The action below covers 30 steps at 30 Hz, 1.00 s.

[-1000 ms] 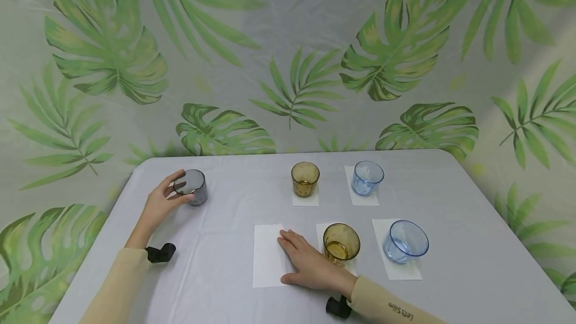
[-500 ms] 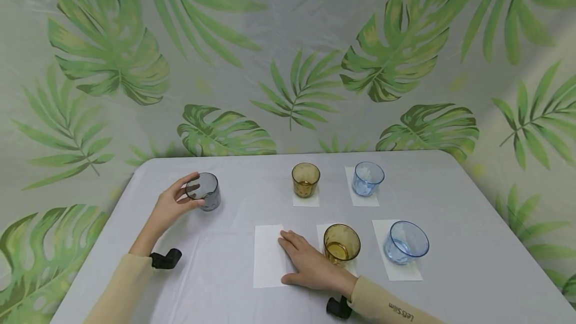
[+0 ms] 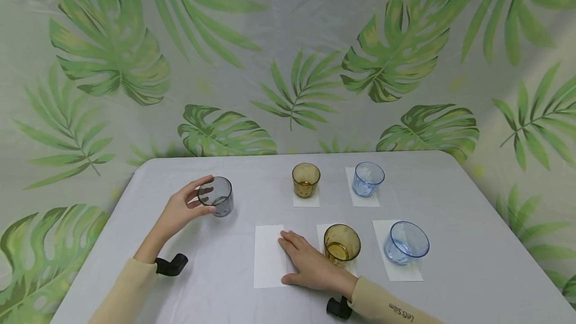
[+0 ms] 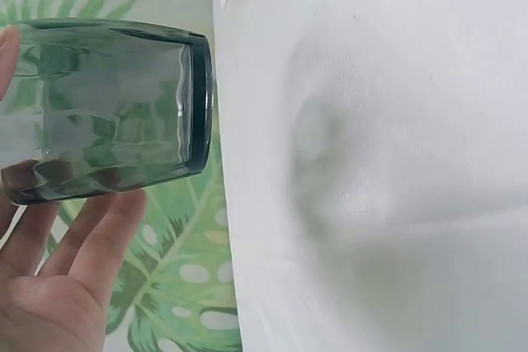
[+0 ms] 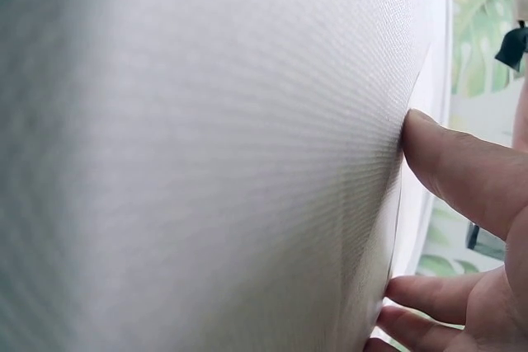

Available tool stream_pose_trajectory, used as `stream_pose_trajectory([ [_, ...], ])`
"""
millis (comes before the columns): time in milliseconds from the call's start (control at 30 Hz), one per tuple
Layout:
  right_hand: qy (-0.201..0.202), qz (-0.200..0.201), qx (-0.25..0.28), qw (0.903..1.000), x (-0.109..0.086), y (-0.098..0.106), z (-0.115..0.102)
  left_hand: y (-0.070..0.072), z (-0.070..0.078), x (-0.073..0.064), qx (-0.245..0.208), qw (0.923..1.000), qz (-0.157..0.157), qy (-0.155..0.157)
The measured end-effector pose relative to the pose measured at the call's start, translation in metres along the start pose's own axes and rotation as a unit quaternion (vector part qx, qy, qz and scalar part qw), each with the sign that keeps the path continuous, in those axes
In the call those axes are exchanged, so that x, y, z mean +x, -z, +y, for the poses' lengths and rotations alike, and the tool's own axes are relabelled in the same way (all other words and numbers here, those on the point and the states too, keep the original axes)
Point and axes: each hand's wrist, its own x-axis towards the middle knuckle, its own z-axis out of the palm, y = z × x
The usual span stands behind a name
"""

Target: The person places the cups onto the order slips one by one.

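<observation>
A smoky grey glass tumbler (image 3: 223, 203) is held by its side between the thumb and fingers of my left hand (image 3: 180, 211). The left wrist view puts the tumbler (image 4: 115, 113) upright off the white cloth, its shadow falling below. My right hand (image 3: 310, 265) rests with extended fingers on the right edge of a white paper sheet (image 3: 267, 259). Thumb and fingertips (image 5: 425, 133) press down on it in the right wrist view. Just beside that hand, an amber tumbler (image 3: 342, 245) stands on another paper, partly covered by the wrist.
Farther back, a second amber tumbler (image 3: 306, 181) stands on paper, with a blue tumbler (image 3: 368, 180) to its right. Another blue tumbler (image 3: 406, 245) sits on paper at the near right. A leaf-patterned curtain (image 3: 297, 89) hangs behind the white-covered table (image 3: 189, 304).
My left hand has carried the grey tumbler rightward and slightly nearer, toward the paper sheet. The right hand has stayed in place on the paper.
</observation>
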Motion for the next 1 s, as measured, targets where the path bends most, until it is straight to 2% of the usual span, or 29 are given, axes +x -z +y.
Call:
stream_pose_trajectory([
  [267,0.004,-0.002,0.004,1.0,-0.001,0.0,0.0,-0.011,0.006,0.0,-0.026,0.9993,-0.021,-0.017],
  [500,0.005,0.001,0.004,1.0,0.0,0.0,0.001,-0.02,0.01,-0.003,-0.039,0.9984,-0.037,-0.018],
  [833,0.003,0.0,0.015,0.9999,0.0,0.001,0.0,-0.032,0.009,-0.009,-0.032,0.9974,-0.063,-0.016],
  [1000,0.001,-0.002,0.012,0.9999,-0.001,0.001,0.001,-0.039,0.012,-0.011,-0.037,0.9965,-0.071,-0.025],
])
